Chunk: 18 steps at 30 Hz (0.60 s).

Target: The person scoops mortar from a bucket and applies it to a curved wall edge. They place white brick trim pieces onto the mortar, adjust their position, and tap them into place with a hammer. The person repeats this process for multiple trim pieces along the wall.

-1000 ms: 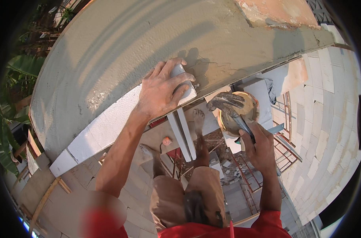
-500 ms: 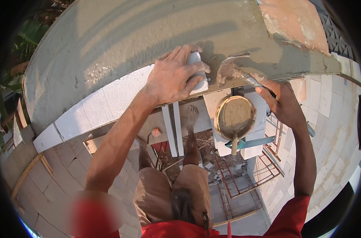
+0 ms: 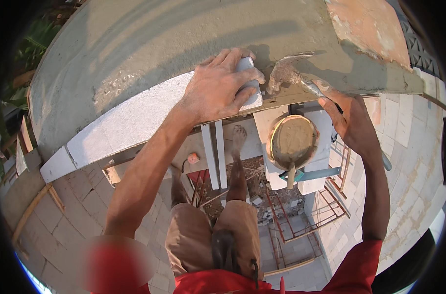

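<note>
Along the near edge of a wet grey mortar surface runs a row of white blocks (image 3: pixel 130 113). My left hand (image 3: pixel 215 90) is closed over the block at the row's right end, fingers across its top and thumb at its near side. My right hand (image 3: pixel 353 120) grips a claw hammer (image 3: pixel 285 73) by its shaft. The hammer's mortar-stained head is just right of the block's end face, its claw pointing away to the right. Whether head and block touch, I cannot tell. The hammer's grip end sticks out beyond my right wrist.
Below the edge, a round bucket of mortar (image 3: pixel 294 139) with a handled tool in it stands on pale blocks, beside a teal tool (image 3: pixel 321 173). Two narrow white strips (image 3: pixel 214 157) and an orange tape measure (image 3: pixel 193 158) lie near my feet. Red metal frames (image 3: pixel 311 230) stand lower down.
The hammer head has moved slightly away from me and closer to the block's end. My left hand stays on the block. The whole view has shifted a little.
</note>
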Each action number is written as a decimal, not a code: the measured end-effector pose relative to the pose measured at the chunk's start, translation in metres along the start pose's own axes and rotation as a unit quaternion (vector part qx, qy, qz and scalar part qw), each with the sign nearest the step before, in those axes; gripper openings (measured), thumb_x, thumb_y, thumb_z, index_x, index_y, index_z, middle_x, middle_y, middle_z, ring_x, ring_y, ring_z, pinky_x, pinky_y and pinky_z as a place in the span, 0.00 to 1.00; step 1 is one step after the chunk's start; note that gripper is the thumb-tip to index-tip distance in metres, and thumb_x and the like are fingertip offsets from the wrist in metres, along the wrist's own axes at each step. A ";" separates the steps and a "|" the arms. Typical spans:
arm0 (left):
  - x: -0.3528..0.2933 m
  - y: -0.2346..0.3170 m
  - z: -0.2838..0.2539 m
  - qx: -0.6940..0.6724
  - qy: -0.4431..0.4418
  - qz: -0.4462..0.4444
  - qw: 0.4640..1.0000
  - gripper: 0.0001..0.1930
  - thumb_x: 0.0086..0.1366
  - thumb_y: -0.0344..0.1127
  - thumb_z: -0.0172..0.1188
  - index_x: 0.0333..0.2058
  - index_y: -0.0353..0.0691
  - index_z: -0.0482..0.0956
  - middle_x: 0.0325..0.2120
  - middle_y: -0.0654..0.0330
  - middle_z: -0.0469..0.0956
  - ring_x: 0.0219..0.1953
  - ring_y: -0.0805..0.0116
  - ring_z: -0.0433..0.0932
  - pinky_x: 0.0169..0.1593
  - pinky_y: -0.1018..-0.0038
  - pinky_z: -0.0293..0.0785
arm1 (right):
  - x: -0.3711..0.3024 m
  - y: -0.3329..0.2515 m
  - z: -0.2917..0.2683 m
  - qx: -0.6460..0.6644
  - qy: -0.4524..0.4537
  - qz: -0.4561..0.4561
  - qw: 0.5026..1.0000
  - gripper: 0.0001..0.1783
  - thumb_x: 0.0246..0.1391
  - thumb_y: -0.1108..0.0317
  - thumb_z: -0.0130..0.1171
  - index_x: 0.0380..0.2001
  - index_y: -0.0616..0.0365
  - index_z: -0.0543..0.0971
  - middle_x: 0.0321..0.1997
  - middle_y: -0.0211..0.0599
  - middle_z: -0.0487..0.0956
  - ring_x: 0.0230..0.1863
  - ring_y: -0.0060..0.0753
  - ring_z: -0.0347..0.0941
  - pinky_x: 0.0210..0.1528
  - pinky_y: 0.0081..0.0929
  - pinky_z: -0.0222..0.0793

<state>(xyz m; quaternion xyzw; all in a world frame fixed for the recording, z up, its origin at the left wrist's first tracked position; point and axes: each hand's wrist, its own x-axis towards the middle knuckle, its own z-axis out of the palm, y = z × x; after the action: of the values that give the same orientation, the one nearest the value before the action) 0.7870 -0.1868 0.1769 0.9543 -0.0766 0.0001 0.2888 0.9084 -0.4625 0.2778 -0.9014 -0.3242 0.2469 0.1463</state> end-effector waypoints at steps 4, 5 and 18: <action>0.000 0.001 0.001 0.016 0.005 -0.004 1.000 0.15 0.70 0.47 0.61 0.51 0.53 0.85 0.60 0.54 0.71 0.62 0.53 0.73 0.61 0.49 0.75 | -0.004 -0.001 -0.002 -0.058 -0.108 0.033 0.992 0.21 0.73 0.56 0.55 0.55 0.61 0.81 0.50 0.51 0.84 0.52 0.55 0.77 0.65 0.48 0.64; 0.000 0.001 0.002 0.019 0.002 -0.007 1.000 0.15 0.70 0.47 0.61 0.51 0.53 0.85 0.60 0.54 0.71 0.62 0.53 0.73 0.62 0.49 0.75 | -0.003 -0.003 -0.007 -0.051 -0.100 0.048 0.993 0.21 0.72 0.56 0.55 0.56 0.60 0.81 0.51 0.51 0.84 0.53 0.56 0.76 0.66 0.48 0.63; 0.001 0.004 0.000 -0.015 0.016 -0.018 1.000 0.22 0.66 0.45 0.65 0.55 0.45 0.74 0.53 0.53 0.75 0.59 0.52 0.75 0.63 0.50 0.73 | -0.003 -0.019 -0.009 -0.019 0.007 0.043 0.999 0.21 0.70 0.55 0.58 0.52 0.61 0.82 0.48 0.56 0.84 0.46 0.59 0.74 0.55 0.48 0.70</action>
<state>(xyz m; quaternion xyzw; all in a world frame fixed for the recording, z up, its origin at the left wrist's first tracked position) 0.7873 -0.1904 0.1787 0.9510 -0.0548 0.0089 0.3043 0.9021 -0.4513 0.2945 -0.9190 -0.2883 0.2402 0.1206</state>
